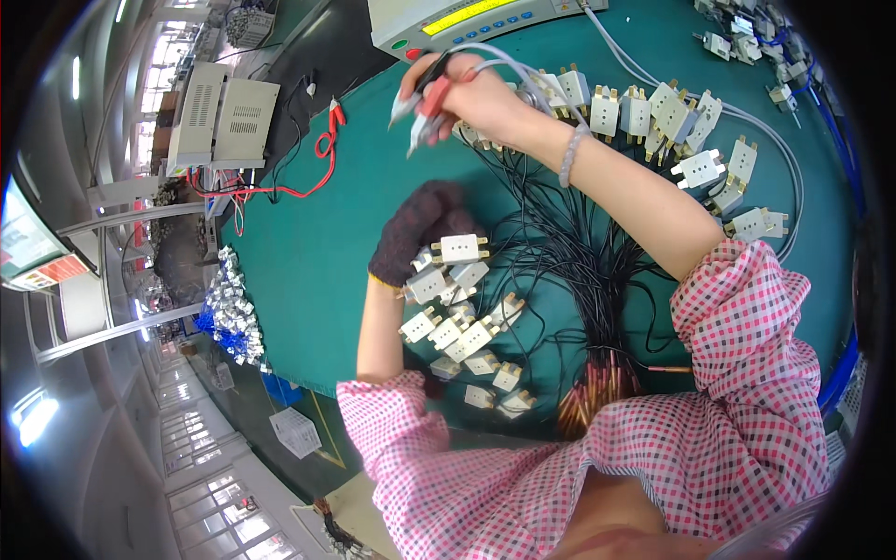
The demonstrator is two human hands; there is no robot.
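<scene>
My right hand (467, 98) grips a pair of test probes, a red probe (432, 98) and a black probe (431, 73), their tips pointing down and left above the green table. A dark knitted glove covers my left hand (420, 229), whose fingers curl inward; what is inside them is hidden. Right beside the glove lie several white plug blocks (469, 342) with brass-coloured prongs. More white plug blocks (674, 119) stretch in an arc under and beyond my right forearm. Thin black cables (583, 243) run from the blocks into a bundle with copper-coloured ends (597, 397) close to my body.
A tester with a lit yellow display (476, 17) stands at the far edge, with grey leads (789, 154) curving around the right. Left of it are a beige instrument (224, 117) and red clip leads (327, 145). White-and-blue connectors (231, 313) pile at the left table edge; others (747, 42) lie far right.
</scene>
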